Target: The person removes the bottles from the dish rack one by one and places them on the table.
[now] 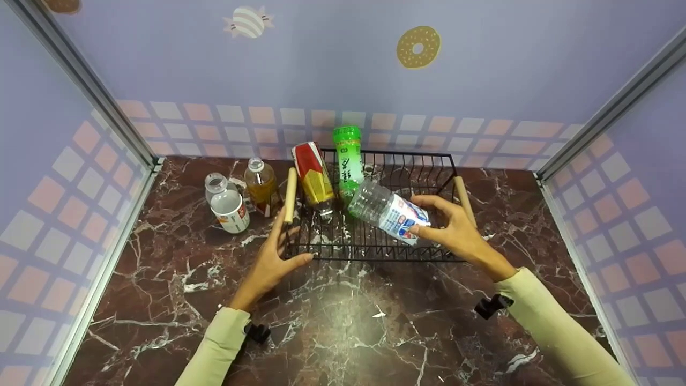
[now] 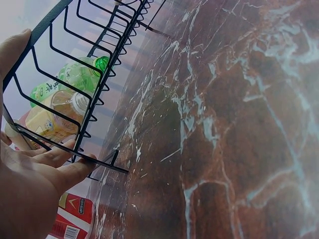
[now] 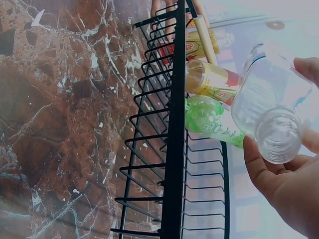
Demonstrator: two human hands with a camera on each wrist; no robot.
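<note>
While the left hand point(image 1: 273, 262) grips the black wire basket point(image 1: 386, 261) at its left end, the right hand point(image 1: 455, 230) holds a clear bottle point(image 1: 383, 209), tilted above the basket; green bottle point(image 1: 349, 161) and red-and-yellow bottle point(image 1: 316, 177) inside, amber bottle point(image 1: 261, 185) and white-labelled bottle point(image 1: 230, 209) standing outside, to the left

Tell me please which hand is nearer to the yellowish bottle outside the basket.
Left. The left hand, at the left end of the basket, is close to the yellowish bottle; the right hand, holding a clear bottle, is farther right.
</note>
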